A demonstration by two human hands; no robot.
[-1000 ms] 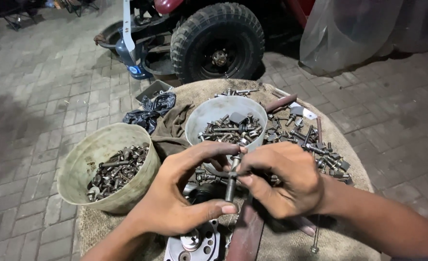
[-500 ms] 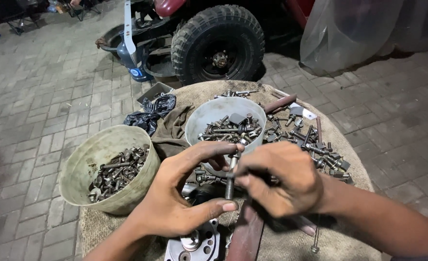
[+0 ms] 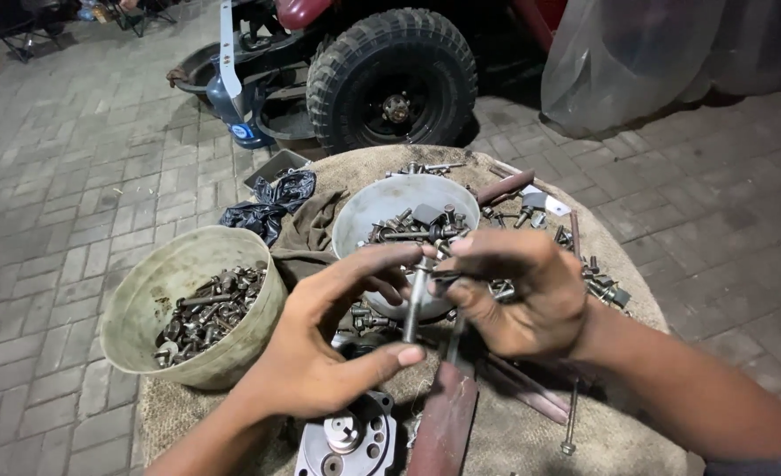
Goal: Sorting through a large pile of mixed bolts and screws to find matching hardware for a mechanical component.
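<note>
— Where is the bolt (image 3: 414, 300) and which way does it run?
— Between my hands, above the counter (image 3: 514, 432), in front of the grey bowl (image 3: 381, 207). Its long axis stands nearly upright, top tipped slightly right.
— Your grip?
— My left hand (image 3: 320, 353) holds it, thumb at the bottom, fingers at the top. My right hand (image 3: 518, 291) pinches its upper end.

Single head-worn view, looking steeply down and forward from just above the round burlap-covered table (image 3: 531, 441), close enough that its near edge is cut off. Beyond the table the view reaches brick paving and a vehicle tyre (image 3: 393, 79). No second view shares the scene.
</note>
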